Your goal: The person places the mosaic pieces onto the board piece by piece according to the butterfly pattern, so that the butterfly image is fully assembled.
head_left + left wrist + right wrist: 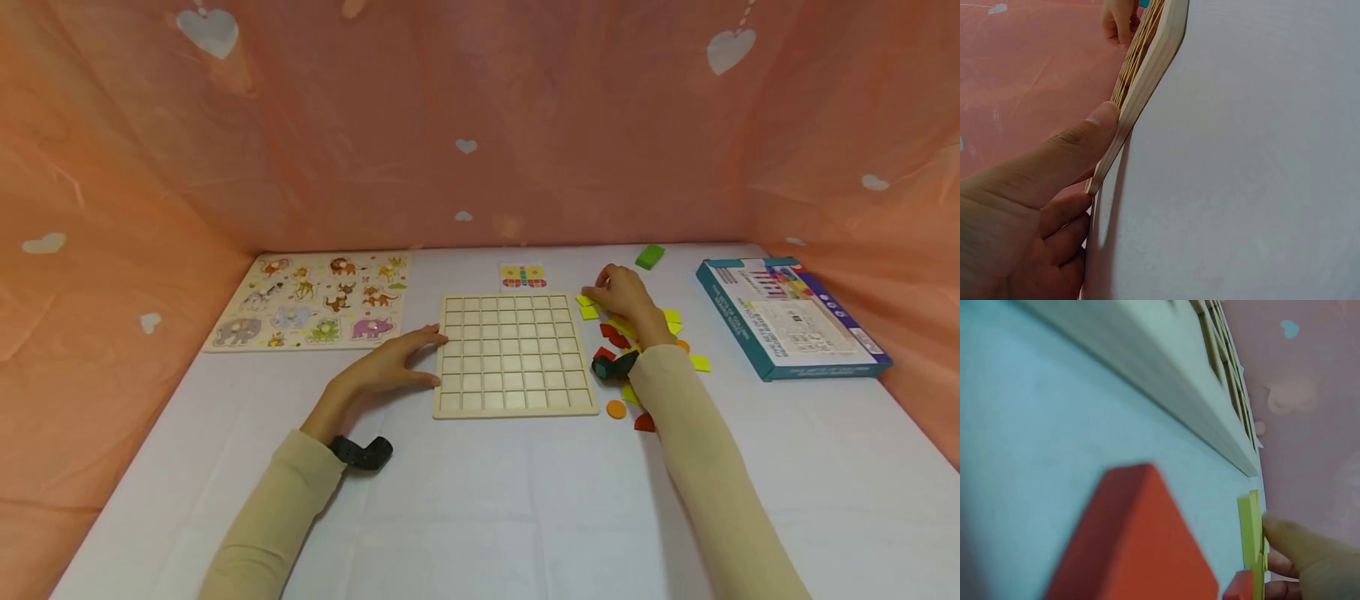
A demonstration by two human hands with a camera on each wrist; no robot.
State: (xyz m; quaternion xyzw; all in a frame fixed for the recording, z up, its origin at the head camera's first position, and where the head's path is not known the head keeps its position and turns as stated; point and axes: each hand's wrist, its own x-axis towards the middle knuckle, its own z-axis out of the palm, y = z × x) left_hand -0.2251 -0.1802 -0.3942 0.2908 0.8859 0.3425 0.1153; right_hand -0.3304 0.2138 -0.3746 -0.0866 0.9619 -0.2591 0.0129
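A wooden grid board [513,354] with rows of square cells lies flat on the table. At its left edge is my left hand [393,362], thumb and fingertips touching the rim, fingers relaxed; the left wrist view shows the thumb [1085,137] against the board's side. My right hand [622,293] is beyond the board's right side, thumb and fingers curled at a yellow tile [584,300]. In the right wrist view the thumb touches the yellow tile [1250,528] from the right, the other fingertips partly hidden. Another yellow tile [590,312] lies close by.
Red pieces [615,336], yellow pieces and orange discs [616,409] lie scattered under the right forearm. A butterfly pattern card [523,277] sits behind the board. An animal puzzle [307,302] lies at left, a green block [649,256] at back, a boxed set [795,321] at right.
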